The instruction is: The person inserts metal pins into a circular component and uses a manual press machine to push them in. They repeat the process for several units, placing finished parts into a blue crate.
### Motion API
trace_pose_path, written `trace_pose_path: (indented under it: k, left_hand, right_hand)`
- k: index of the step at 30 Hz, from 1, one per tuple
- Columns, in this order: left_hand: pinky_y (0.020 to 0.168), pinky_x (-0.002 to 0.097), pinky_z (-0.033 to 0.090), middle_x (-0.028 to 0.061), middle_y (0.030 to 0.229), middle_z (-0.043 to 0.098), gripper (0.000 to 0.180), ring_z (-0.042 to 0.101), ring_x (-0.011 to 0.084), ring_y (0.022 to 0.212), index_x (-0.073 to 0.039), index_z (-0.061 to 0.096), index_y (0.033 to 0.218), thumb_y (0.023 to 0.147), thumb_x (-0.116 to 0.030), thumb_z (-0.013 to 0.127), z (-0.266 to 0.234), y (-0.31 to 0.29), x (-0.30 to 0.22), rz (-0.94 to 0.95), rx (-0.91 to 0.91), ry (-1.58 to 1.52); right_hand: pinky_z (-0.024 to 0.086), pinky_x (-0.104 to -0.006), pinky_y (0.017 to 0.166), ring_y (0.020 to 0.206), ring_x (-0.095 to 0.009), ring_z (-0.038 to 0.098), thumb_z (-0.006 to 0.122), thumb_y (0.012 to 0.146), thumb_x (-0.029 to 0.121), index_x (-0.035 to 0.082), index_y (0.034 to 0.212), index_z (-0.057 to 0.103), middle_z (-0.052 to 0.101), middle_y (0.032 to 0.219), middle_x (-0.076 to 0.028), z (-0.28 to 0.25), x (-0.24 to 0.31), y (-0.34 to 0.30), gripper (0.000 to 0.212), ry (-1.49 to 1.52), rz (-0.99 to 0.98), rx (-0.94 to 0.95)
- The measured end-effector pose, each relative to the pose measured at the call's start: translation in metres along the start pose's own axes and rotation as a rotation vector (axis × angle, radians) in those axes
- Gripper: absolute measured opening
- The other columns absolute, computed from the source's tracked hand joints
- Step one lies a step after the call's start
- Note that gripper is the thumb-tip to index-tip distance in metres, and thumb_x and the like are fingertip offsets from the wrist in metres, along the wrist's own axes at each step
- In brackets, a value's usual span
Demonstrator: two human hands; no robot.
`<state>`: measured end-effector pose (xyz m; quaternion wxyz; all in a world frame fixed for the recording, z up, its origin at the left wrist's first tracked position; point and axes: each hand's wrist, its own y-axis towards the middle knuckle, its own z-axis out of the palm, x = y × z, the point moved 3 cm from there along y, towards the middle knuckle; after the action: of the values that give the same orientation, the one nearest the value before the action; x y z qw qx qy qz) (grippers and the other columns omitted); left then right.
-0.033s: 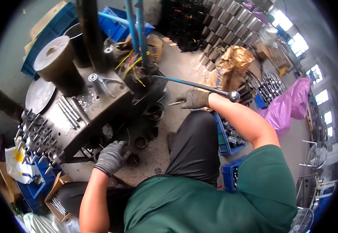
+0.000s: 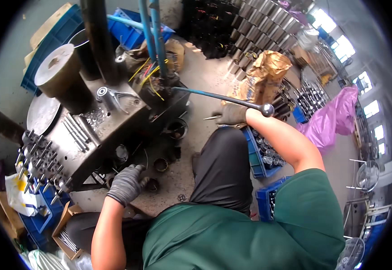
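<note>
My right hand (image 2: 232, 114), in a dark glove, is closed on a thin pointed metal pin (image 2: 212, 118) that sticks out to the left past the fingers. It hovers over my raised knee, beneath a long lever (image 2: 223, 97) with a ball end. Below the front edge of the metal bench (image 2: 72, 167), my left hand (image 2: 127, 184) wears a grey knit glove. Its fingers are curled, and what they hold, if anything, is hidden. On the bench top lie several metal rods (image 2: 75, 133), loose small parts (image 2: 95, 118) and a connecting-rod-like piece with a ring bearing (image 2: 102, 92).
Metal parts with upright pins (image 2: 40, 157) crowd the bench's left end. A cardboard box of rods (image 2: 65, 236) stands below. Blue crates of parts (image 2: 263, 155) sit right of my leg. Behind are a brown paper sack (image 2: 265, 74) and stacked metal cylinders (image 2: 268, 27).
The whole view has shifted slightly, so the bench appears a little further left. My right hand has drawn slightly to the right with the pin. My left hand stays near the bench edge.
</note>
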<state>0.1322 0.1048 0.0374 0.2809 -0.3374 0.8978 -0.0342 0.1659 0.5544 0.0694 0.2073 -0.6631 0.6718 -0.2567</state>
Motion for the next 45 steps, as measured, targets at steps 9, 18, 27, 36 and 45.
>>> trace_pose_path:
  k: [9,18,27,36,45]
  left_hand:
    - [0.094,0.0479,0.054,0.0215,0.116,0.069,0.046,0.067,0.0393,0.106,-0.004,0.064,0.13,0.094,-0.031,0.073,0.023,0.008,-0.003,0.041,0.144,0.109]
    - [0.095,0.0477,0.055,0.0219,0.117,0.07,0.05,0.068,0.0397,0.109,-0.003,0.063,0.133,0.094,-0.032,0.074,0.062,0.01,0.028,-0.078,0.247,0.125]
    - [0.091,0.0493,0.056,0.0218,0.108,0.073,0.043,0.069,0.0407,0.104,-0.003,0.069,0.12,0.094,-0.037,0.072,0.114,0.003,0.073,-0.135,0.334,0.133]
    - [0.089,0.049,0.057,0.0184,0.107,0.076,0.043,0.071,0.0389,0.101,-0.006,0.07,0.12,0.092,-0.038,0.073,0.127,-0.014,0.094,-0.227,0.343,0.169]
    - [0.093,0.0462,0.056,0.0182,0.11,0.076,0.043,0.073,0.0353,0.104,-0.009,0.071,0.125,0.093,-0.038,0.072,0.14,0.014,0.089,-0.169,0.451,0.165]
  right_hand:
    - [0.055,-0.0452,0.093,0.103,-0.036,0.073,0.069,0.09,0.029,0.012,0.124,0.073,0.076,0.11,-0.021,0.237,-0.253,-0.198,0.038,0.316,0.669,-0.095]
    - [0.055,-0.0463,0.096,0.107,-0.038,0.071,0.073,0.09,0.025,0.007,0.118,0.072,0.074,0.113,-0.022,0.356,-0.316,-0.204,0.034,0.182,0.895,-0.284]
    - [0.058,-0.0469,0.096,0.116,-0.035,0.071,0.068,0.092,0.018,0.009,0.12,0.075,0.074,0.122,-0.018,0.279,-0.325,-0.09,0.03,0.184,0.933,-0.129]
    - [0.039,-0.0734,0.106,0.13,-0.037,0.064,0.063,0.099,0.031,0.012,0.131,0.075,0.07,0.139,-0.007,0.236,-0.284,0.01,0.039,-0.456,0.524,0.364]
    - [0.018,-0.071,0.117,0.103,-0.03,0.074,0.07,0.093,0.013,0.011,0.115,0.08,0.079,0.107,-0.004,0.35,-0.395,0.036,0.025,-0.414,0.767,0.395]
